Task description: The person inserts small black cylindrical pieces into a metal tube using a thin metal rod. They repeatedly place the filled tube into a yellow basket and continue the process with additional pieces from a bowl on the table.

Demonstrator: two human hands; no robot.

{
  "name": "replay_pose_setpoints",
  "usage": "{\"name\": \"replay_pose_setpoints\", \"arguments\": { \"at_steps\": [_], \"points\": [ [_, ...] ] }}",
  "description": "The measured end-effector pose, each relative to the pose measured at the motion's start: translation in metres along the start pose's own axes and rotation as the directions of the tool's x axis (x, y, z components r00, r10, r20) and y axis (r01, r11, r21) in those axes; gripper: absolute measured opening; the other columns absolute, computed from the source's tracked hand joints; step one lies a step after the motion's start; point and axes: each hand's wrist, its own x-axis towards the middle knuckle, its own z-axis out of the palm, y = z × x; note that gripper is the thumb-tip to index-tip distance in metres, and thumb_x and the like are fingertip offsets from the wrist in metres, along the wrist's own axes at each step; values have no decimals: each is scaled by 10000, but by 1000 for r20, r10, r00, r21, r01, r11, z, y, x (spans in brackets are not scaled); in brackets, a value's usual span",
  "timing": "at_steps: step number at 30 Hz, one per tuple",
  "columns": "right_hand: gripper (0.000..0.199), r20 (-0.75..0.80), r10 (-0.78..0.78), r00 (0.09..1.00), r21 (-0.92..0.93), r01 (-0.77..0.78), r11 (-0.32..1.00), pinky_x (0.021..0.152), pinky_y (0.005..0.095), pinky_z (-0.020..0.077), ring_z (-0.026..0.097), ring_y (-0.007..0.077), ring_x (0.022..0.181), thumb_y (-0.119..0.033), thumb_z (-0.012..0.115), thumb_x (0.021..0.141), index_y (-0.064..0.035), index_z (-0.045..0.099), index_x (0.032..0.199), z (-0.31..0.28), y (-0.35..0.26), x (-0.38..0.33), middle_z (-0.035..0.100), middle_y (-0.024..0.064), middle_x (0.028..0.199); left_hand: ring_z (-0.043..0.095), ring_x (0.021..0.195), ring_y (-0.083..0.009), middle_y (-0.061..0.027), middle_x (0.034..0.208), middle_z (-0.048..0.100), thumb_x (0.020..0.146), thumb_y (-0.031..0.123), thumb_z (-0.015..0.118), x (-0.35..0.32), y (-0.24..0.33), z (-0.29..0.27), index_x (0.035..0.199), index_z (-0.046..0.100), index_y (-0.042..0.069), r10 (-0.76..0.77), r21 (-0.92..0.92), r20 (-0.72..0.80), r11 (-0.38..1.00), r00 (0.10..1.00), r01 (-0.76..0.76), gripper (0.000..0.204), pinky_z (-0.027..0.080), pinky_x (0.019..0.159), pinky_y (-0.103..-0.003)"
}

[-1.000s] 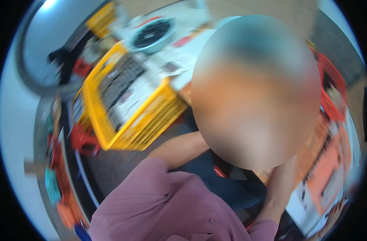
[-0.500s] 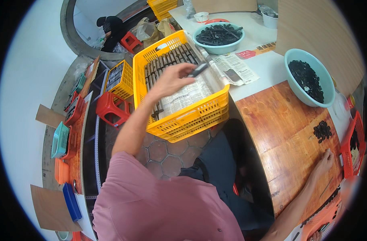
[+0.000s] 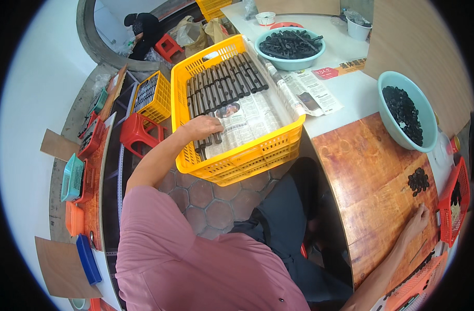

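My left hand (image 3: pixel 206 126) is inside the yellow crate (image 3: pixel 258 149), with its fingers curled down over a dark tube (image 3: pixel 217 138) at the near left of the layer. Further rows of dark tubes (image 3: pixel 224 83) lie side by side in the crate, beyond my hand. Newspaper (image 3: pixel 252 116) lines the bare part of the layer. Over on the right, my right hand (image 3: pixel 417 218) rests on the wooden board (image 3: pixel 372 192), fingers closed together. What they hold, if anything, is too small to make out. Just beyond it sits a pile of small black pieces (image 3: pixel 418 181).
A pale blue basin (image 3: pixel 294 65) of black tubular parts stands at the back, another basin (image 3: pixel 429 132) of small black pieces at the right. Red baskets (image 3: pixel 451 230) line the right edge. A red stool (image 3: pixel 136 136) and a smaller yellow crate (image 3: pixel 159 106) stand left. Far off is another person (image 3: pixel 143 33).
My left hand has moved down and toward me, from carrying a dark tube over the crate to the near left of the layer. My right hand stays on the board.
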Motion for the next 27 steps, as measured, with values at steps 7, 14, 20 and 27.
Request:
{"name": "replay_pose_setpoints", "arguments": {
  "at_steps": [7,14,20,27],
  "points": [
    [342,46,57,997,5,-58,998,601,272,310,362,85,678,-303,575,1043,-26,560,843,-2,-9,-3,413,-40,738,611,1191,-335,-163,1305,624,763,-49,632,-31,-28,17,1258,629,53,-88,7,-81,996,993,89,505,507,1014,-403],
    [321,75,113,991,78,-118,990,599,255,323,380,72,680,-283,579,1041,-34,571,840,-4,-5,-2,434,-49,749,503,1330,-381,-186,1446,529,889,254,659,-37,-8,6,1388,553,61,-534,-319,-74,813,843,487,545,438,1094,-424],
    [309,71,57,996,28,-60,998,588,250,317,379,62,670,-278,591,1035,-38,583,840,-3,-4,0,441,-57,740,441,1394,-384,-167,1559,418,795,535,738,-27,26,19,1431,533,111,-510,-129,79,847,857,516,791,381,1143,-449],
    [321,18,23,1000,29,-24,999,570,264,299,351,71,643,-290,592,1033,-33,586,841,0,-7,-1,430,-46,716,552,1289,-337,-156,1418,555,771,483,799,-28,4,15,1313,623,123,-368,-54,101,926,924,374,674,465,1064,-412]
  ]
}}
